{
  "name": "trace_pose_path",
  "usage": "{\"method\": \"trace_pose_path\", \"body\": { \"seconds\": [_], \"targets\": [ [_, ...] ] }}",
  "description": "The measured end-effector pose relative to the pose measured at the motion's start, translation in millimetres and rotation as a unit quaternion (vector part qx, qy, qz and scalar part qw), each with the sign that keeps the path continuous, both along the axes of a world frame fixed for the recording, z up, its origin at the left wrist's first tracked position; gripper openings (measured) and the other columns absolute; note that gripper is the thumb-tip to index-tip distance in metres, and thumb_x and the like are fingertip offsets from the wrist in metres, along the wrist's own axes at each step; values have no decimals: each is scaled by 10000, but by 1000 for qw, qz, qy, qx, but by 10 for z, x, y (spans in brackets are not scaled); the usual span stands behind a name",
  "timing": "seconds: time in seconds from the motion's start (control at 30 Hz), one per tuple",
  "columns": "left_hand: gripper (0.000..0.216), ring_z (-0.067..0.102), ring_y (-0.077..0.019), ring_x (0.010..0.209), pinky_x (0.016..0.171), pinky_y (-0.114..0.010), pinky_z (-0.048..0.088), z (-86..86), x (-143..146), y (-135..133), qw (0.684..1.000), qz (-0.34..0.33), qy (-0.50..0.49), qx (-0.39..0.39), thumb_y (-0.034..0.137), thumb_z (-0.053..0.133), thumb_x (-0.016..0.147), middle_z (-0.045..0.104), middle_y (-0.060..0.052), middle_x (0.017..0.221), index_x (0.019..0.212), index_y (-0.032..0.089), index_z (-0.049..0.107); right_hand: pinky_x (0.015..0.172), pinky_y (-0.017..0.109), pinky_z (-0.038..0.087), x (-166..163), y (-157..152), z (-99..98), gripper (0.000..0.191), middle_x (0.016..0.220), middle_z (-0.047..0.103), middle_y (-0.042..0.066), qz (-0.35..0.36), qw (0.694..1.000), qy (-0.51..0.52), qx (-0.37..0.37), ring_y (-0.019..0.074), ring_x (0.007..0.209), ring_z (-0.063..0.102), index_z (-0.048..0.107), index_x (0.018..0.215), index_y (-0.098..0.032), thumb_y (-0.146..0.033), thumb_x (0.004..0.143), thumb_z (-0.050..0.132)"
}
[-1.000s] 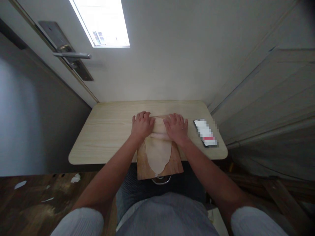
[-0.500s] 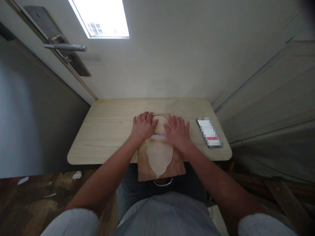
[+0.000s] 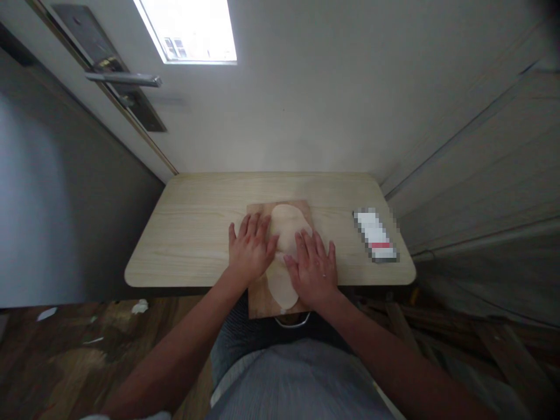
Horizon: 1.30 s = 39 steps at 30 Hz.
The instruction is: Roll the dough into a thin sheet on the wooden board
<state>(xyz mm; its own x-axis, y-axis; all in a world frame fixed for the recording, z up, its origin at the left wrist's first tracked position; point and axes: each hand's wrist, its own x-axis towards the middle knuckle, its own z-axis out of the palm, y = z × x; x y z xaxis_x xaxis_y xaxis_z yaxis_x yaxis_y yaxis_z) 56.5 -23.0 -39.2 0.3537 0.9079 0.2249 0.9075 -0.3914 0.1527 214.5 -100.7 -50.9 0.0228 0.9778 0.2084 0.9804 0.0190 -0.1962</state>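
A flat, elongated sheet of pale dough (image 3: pixel 289 220) lies on a wooden board (image 3: pixel 258 304), whose near end juts past the table edge. Across the dough runs a pale rolling pin (image 3: pixel 280 255), mostly covered by my hands. My left hand (image 3: pixel 250 246) rests over its left part, fingers stretched forward and spread. On the other side, my right hand (image 3: pixel 312 268) lies flat over the pin and the dough's right side, fingers apart. Neither hand is wrapped round anything that I can see. The pin's ends are hidden under the palms.
The light wooden table (image 3: pixel 192 233) stands against a white door with a metal handle (image 3: pixel 126 79). At the table's right lies a phone (image 3: pixel 375 234), its screen pixelated. Paper scraps (image 3: pixel 140 306) litter the floor at the left. Wooden bars (image 3: pixel 494 344) are at the lower right.
Both hands have come back toward me over the dough, and the rolling pin has moved nearer with them. More of the dough's far part is uncovered. The view has shifted slightly.
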Motion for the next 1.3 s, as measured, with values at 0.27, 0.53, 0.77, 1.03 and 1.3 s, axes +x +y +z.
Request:
{"method": "trace_pose_path", "body": {
  "seconds": [0.27,0.53,0.77,1.03,1.3],
  "targets": [
    [499,367,-326,1482,1208,-606,231,-27,-213,-359,1000,-11,-10,-13,441,411,1031,454,-78,1592,1487,262,507,1200,596,177,-201,-475,0,661,1579,441,160,41,999,15,11,347,1466,353,422,1535,-91,-517,1031,394],
    [480,372,-327,1478,1218,-632,186,-87,-269,-461,1000,2,-28,-15,433,430,1028,510,-75,1550,1459,254,542,1207,564,168,-209,-479,-54,593,1524,525,123,41,998,20,45,324,1436,397,489,1492,-128,-498,1032,428],
    [485,352,-336,1485,1217,-640,178,-47,-140,-250,1000,9,-24,3,451,431,1027,475,-68,1578,1464,267,530,1187,603,176,-124,-186,-45,537,1503,548,123,23,999,9,46,352,1440,387,553,1443,-194,-512,1023,450],
    [482,372,-320,1473,1225,-641,148,-24,-4,-10,1000,13,-18,0,451,388,1029,479,-83,1573,1449,264,534,1185,621,169,24,138,-20,600,1584,445,126,-11,999,-5,30,344,1471,324,443,1526,-187,-534,1044,360],
    [581,318,-324,1505,1206,-647,213,-21,108,314,999,19,-4,-38,507,356,1016,359,-83,1647,1542,261,399,1164,670,165,160,543,-12,672,1575,434,183,-35,999,-15,8,391,1471,300,422,1534,-150,-584,1023,371]
  ]
}}
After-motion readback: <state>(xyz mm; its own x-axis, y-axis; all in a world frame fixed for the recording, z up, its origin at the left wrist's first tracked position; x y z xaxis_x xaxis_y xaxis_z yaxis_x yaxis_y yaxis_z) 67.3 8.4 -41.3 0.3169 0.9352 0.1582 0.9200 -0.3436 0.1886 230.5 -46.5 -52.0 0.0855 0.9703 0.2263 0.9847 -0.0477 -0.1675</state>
